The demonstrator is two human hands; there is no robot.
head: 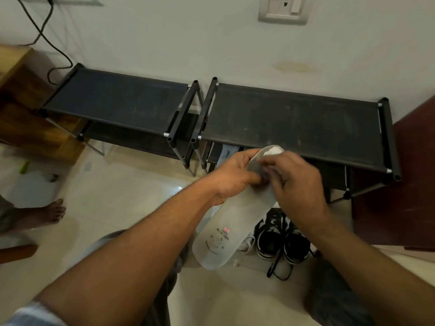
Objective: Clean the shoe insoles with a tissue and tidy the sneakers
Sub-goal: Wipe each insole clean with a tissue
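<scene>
One head-worn view, forward and steeply down, close above both hands, shoe racks beyond

Light-grey insole, logo and small flag printed near the heel: held tilted, toe end uppermost. Black-and-white sneakers: side by side on the floor beneath, laces loose.
</scene>
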